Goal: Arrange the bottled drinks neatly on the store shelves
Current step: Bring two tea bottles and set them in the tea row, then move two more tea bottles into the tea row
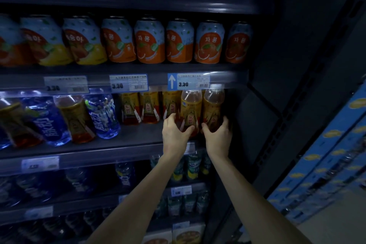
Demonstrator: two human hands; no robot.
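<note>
Two amber bottles with yellow labels stand upright at the right end of the middle shelf (118,144). My left hand (175,134) grips the base of the left amber bottle (191,107). My right hand (217,136) wraps the base of the right amber bottle (213,105). Behind and to the left stand several more amber bottles (149,108). Further left, blue bottles (104,115) and amber bottles (76,117) are mixed together and look tilted.
A row of orange and yellow cans (149,41) fills the shelf above, with price tags (128,83) on its front rail. Lower shelves hold dark blue and green bottles (193,166). Stacked blue cartons (326,156) stand at the right.
</note>
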